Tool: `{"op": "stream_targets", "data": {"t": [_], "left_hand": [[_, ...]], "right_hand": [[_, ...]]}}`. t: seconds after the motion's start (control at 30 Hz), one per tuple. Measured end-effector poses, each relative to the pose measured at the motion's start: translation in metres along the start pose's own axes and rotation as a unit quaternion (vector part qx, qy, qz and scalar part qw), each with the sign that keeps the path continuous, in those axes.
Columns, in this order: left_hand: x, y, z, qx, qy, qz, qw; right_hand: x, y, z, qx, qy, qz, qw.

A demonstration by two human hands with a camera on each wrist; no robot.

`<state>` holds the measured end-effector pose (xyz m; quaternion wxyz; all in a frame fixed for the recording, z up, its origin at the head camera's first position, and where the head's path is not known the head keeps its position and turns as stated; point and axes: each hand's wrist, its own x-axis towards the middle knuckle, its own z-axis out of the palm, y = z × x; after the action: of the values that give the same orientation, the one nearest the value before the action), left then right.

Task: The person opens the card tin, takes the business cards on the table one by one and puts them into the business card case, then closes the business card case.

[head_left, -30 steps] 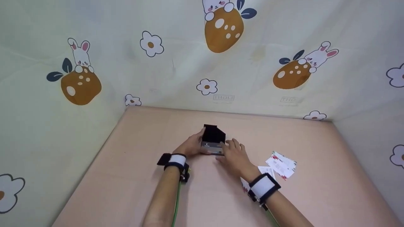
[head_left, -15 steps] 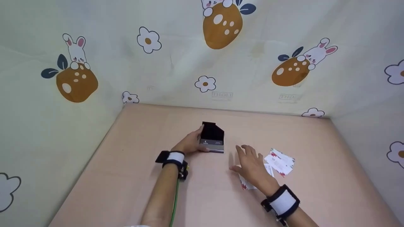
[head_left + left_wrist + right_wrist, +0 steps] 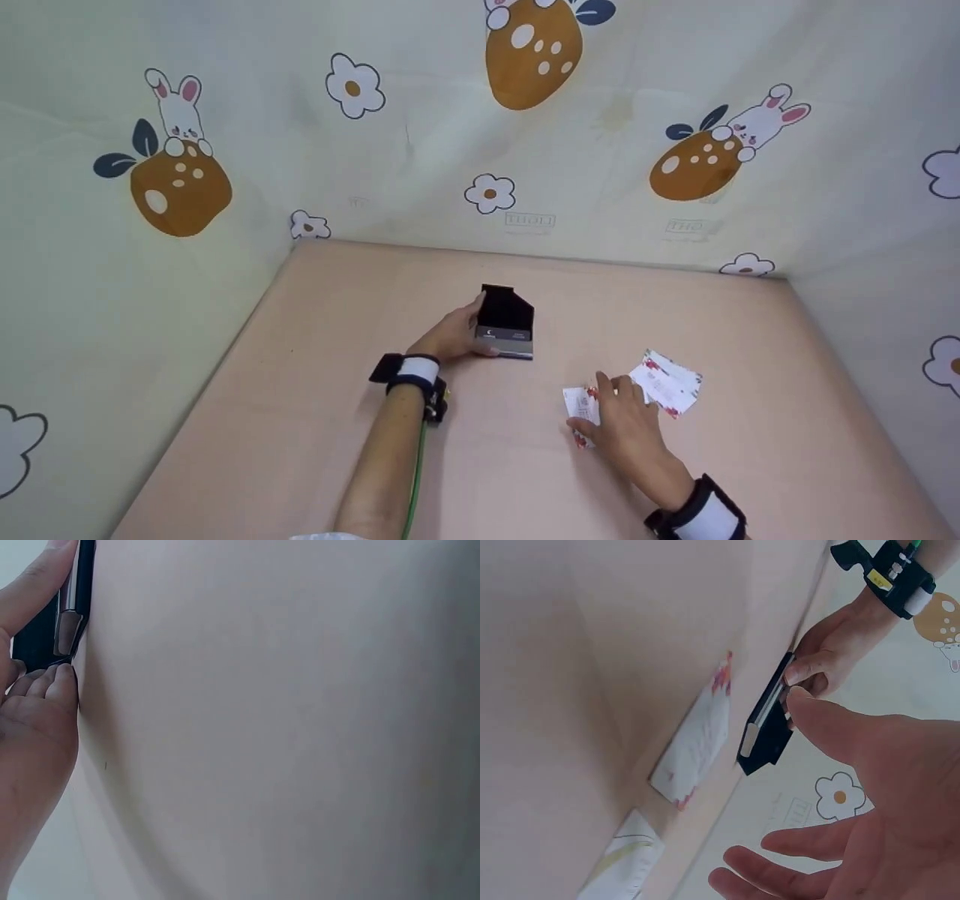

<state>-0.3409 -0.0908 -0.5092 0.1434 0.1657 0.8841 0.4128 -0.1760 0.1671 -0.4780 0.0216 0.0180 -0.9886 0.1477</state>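
Note:
In the head view, a card case [image 3: 506, 309] with a black raised lid and a silver-grey front lies tilted open mid-table. My left hand [image 3: 448, 337] grips its left side, thumb along the front; the left wrist view shows the case [image 3: 69, 630] edge-on beside the curled fingers [image 3: 60, 686]. Over a white card with red flowers [image 3: 579, 405], my right hand [image 3: 634, 427] reaches with thumb and fingers spread. That hand [image 3: 892, 787] shows nothing between its fingers in the right wrist view, where a flowered card [image 3: 694, 746] lies beyond it.
More flower-edged white cards [image 3: 671, 386] overlap on the table right of my right hand. The pink tabletop [image 3: 375, 300] meets a printed cloth wall [image 3: 420, 165] at the back. A green cable [image 3: 416, 480] runs along my left forearm.
My right hand has left the card case and moved right and toward me, over the cards. The left hand keeps its hold on the case.

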Motion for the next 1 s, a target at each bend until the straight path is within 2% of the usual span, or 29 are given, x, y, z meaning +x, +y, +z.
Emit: {"op": "stream_targets", "data": {"t": [0.17,0.3,0.43,0.67,1.0], "left_hand": [[-0.001,0.0,-0.001,-0.004,0.001,-0.009,1.0],[-0.001,-0.001,0.0,-0.011,0.001,-0.019,0.9998],[0.0,-0.002,-0.001,-0.011,0.002,-0.01,0.9999],[0.0,-0.001,-0.002,-0.005,0.003,-0.01,0.9999],[0.0,0.0,0.001,-0.009,0.005,-0.013,0.9999]], "right_hand": [[-0.004,0.005,0.002,-0.008,-0.021,0.013,0.9997],[-0.008,0.006,0.004,-0.024,-0.017,0.013,0.9995],[-0.012,0.006,0.004,-0.037,-0.015,0.009,0.9992],[-0.014,0.005,0.008,-0.023,-0.048,0.028,0.9982],[-0.009,0.006,0.01,0.006,-0.068,0.071,0.9951]]}}
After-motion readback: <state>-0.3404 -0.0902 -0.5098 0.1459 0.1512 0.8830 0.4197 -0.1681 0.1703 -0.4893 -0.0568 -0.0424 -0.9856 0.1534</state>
